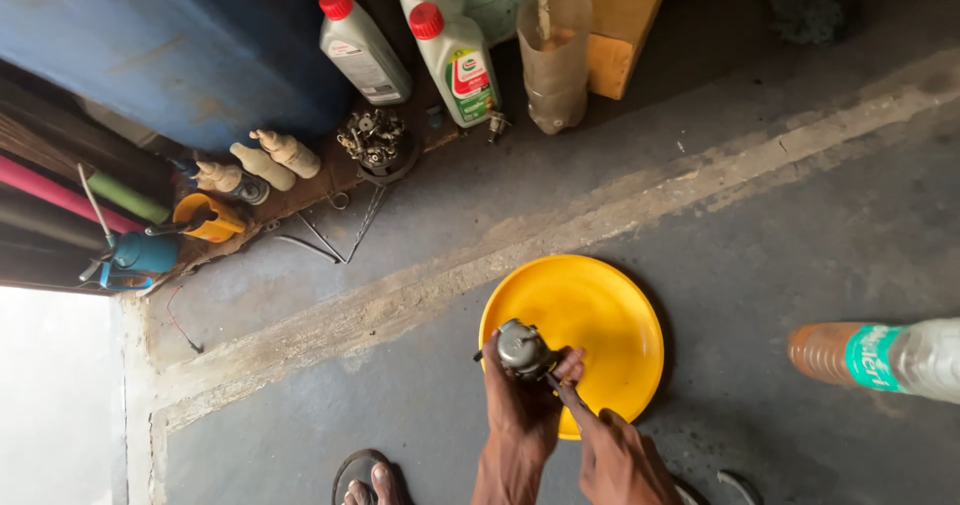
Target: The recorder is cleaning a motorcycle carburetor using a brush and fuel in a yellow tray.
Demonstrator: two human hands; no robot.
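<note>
Hands meet over the near edge of a yellow plate (600,315) on the grey floor (760,225). The left hand (520,400) is curled around a small grey metal part (522,347), which sits at the top of its fingers. The right hand (615,455) is just beside it and pinches a thin tool (553,377) whose tip touches the part. A plastic bottle (880,357) lies well apart, to the right.
</note>
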